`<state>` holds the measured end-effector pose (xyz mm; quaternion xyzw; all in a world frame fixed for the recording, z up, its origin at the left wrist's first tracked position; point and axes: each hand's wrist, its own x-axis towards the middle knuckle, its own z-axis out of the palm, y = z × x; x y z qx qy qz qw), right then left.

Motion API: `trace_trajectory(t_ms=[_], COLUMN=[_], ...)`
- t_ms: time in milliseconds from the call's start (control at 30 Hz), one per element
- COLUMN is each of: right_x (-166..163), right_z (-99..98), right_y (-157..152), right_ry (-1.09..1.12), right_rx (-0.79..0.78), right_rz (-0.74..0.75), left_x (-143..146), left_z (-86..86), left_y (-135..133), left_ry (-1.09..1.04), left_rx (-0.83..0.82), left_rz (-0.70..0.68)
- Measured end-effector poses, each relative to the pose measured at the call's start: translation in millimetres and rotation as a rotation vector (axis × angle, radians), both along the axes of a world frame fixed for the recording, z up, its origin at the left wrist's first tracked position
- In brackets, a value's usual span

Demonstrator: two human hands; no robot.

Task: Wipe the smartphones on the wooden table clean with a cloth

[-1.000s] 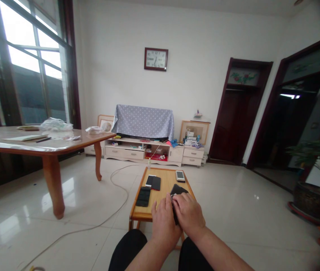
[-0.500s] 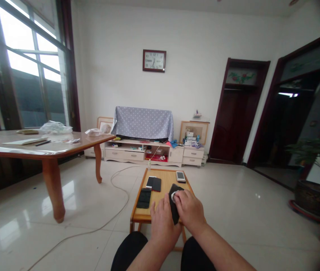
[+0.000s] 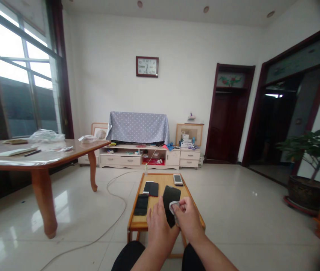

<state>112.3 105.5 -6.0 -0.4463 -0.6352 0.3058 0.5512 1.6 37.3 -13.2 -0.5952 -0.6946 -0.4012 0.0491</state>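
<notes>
We see our left hand (image 3: 158,223) gripping a black phone (image 3: 170,199) tilted above the near right edge of the small wooden surface (image 3: 162,180), our right hand (image 3: 187,220) pinching a white wipe (image 3: 173,206) against its screen. Three other phones (image 3: 147,192) lie on the surface; open floor (image 3: 233,210) all round.

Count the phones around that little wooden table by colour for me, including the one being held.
Black phones: 3, the held phone, one at the near left, one mid-table.
White phones: 2, one tucked beside the mid-table black one, one at the far right.
Total: 5
</notes>
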Motion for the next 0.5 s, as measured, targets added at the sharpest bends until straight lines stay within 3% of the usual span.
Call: trace_trajectory(t_ms=[100,167,367,433,500], right_x=[8,10,0,1,5], right_z=[25.5,31.1,-6.5,-6.8,5.5], right_y=[21,25,-6,-4,9], right_ry=[0.181,0.256,0.169,0.182,0.198], right_rx=[-0.104,-0.144,-0.098,-0.085,-0.061], right_rz=[0.019,0.052,0.125,0.092,0.033], left_x=[5,6,-2,-1,3], left_z=[-2.9,-2.7,1.6,1.5,1.2], left_y=[-1,-2,2,1,-1], left_ry=[0.051,0.059,0.011,0.038,0.082], left_rx=[0.018,0.025,0.004,0.017,0.031], left_rz=[-0.018,-0.011,0.038,0.028,0.015])
